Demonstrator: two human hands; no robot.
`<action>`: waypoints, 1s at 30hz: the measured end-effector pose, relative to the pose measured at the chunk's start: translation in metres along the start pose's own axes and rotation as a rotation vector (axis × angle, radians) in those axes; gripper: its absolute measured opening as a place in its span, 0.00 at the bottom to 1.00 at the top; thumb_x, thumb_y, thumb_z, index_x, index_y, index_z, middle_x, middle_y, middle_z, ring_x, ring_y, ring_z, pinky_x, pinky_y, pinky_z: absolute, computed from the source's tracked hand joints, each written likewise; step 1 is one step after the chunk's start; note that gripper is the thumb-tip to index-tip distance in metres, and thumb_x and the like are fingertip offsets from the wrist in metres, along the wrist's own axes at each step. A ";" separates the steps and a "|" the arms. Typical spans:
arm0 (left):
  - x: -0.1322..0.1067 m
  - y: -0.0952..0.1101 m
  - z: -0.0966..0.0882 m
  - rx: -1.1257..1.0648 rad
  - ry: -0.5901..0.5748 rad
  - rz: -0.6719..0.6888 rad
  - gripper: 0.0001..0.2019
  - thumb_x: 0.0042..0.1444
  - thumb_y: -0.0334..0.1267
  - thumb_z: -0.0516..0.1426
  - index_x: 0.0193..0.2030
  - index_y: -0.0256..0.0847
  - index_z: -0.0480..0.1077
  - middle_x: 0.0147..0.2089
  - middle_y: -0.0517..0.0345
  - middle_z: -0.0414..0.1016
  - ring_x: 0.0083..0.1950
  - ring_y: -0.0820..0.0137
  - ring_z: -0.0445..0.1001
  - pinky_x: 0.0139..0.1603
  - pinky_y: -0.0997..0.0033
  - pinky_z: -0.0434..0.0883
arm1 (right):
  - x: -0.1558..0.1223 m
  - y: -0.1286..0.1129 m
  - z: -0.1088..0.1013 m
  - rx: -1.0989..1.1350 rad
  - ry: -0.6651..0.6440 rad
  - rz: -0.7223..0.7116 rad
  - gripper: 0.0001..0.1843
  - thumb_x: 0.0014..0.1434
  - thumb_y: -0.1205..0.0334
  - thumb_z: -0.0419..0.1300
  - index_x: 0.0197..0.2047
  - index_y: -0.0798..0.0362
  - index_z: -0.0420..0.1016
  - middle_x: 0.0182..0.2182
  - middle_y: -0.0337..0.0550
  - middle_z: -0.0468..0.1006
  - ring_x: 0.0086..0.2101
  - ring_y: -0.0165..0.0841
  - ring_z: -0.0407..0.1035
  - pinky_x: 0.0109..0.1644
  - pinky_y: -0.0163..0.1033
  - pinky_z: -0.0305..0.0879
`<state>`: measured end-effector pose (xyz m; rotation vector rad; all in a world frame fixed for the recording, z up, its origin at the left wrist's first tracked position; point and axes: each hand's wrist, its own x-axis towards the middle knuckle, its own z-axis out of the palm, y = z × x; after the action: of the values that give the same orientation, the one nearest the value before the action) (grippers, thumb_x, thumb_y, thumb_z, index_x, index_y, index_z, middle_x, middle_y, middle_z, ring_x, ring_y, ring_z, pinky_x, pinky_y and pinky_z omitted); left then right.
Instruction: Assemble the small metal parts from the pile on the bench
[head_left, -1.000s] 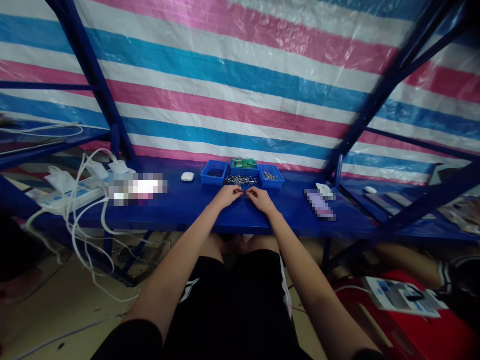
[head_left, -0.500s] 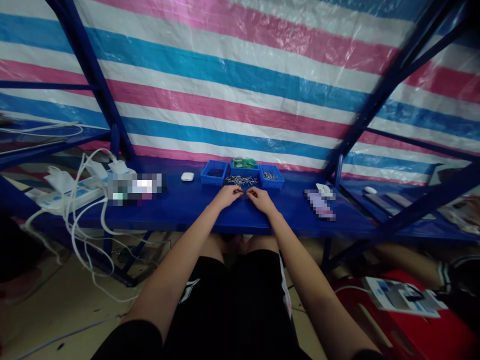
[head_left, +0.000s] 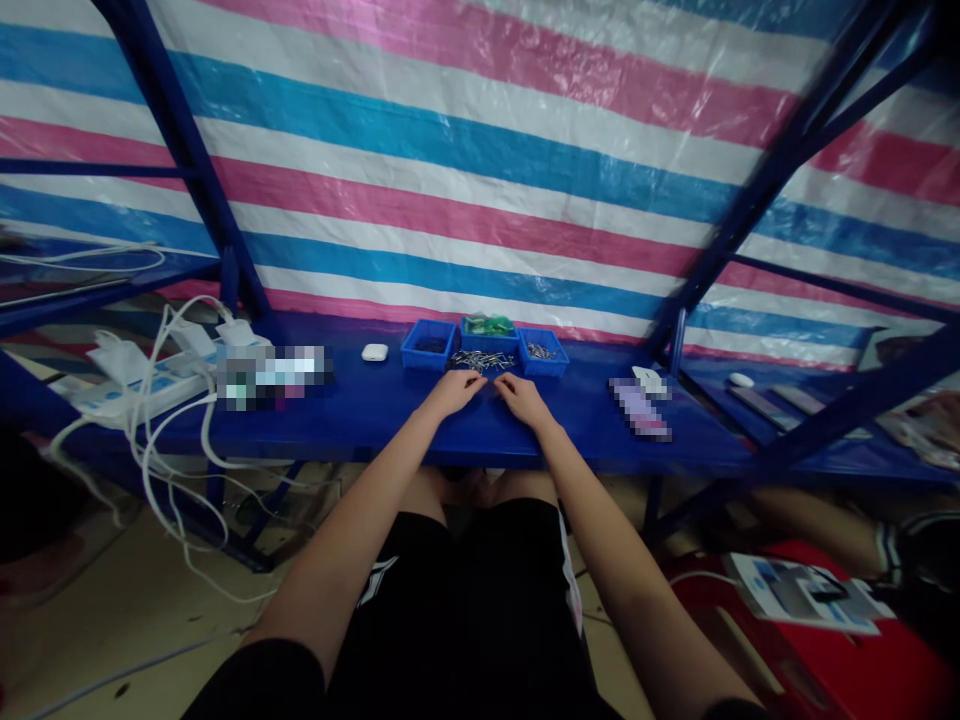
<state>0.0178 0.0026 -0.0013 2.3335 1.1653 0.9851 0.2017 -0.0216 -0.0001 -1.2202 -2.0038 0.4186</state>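
My left hand point(head_left: 454, 390) and my right hand point(head_left: 520, 396) rest close together on the blue workbench point(head_left: 390, 415), fingers curled as in a pinch. Whatever they pinch is too small to make out. Just beyond the fingertips lies a heap of small metal pins point(head_left: 481, 360). Behind the heap stand three small blue bins: the left bin point(head_left: 428, 346) with dark parts, the middle bin point(head_left: 488, 331) with green parts, the right bin point(head_left: 541, 352) with metal parts.
A white earbud case point(head_left: 374, 352) lies left of the bins. White power strips and cables point(head_left: 142, 380) crowd the bench's left end. Blue frame posts rise on both sides. A red box point(head_left: 810, 640) with papers stands at lower right, beside another person's leg point(head_left: 817, 525).
Almost nothing differs. My fingertips have shifted very slightly toward the pin heap; both arms stay in place.
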 end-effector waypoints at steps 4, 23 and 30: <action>0.000 0.000 0.000 0.019 0.006 0.017 0.19 0.58 0.47 0.47 0.29 0.38 0.72 0.27 0.57 0.74 0.28 0.72 0.68 0.32 0.74 0.62 | 0.000 -0.001 0.000 0.009 0.002 0.001 0.13 0.61 0.57 0.47 0.33 0.52 0.70 0.26 0.37 0.74 0.29 0.29 0.68 0.36 0.32 0.59; -0.001 0.001 0.001 -0.014 0.014 0.017 0.12 0.56 0.41 0.51 0.37 0.38 0.72 0.33 0.57 0.75 0.32 0.72 0.69 0.34 0.74 0.65 | 0.002 0.004 0.003 0.034 0.056 -0.022 0.11 0.57 0.57 0.51 0.38 0.52 0.71 0.33 0.40 0.75 0.34 0.31 0.69 0.40 0.35 0.63; -0.001 0.008 -0.010 0.101 0.282 -0.042 0.11 0.57 0.40 0.50 0.40 0.39 0.71 0.36 0.55 0.74 0.34 0.71 0.69 0.38 0.72 0.65 | 0.002 0.005 0.004 0.055 0.074 0.005 0.12 0.56 0.59 0.51 0.41 0.52 0.70 0.34 0.42 0.75 0.34 0.31 0.69 0.41 0.36 0.64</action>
<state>0.0145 -0.0032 0.0096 2.2882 1.3921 1.3010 0.2018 -0.0168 -0.0050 -1.1898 -1.9150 0.4228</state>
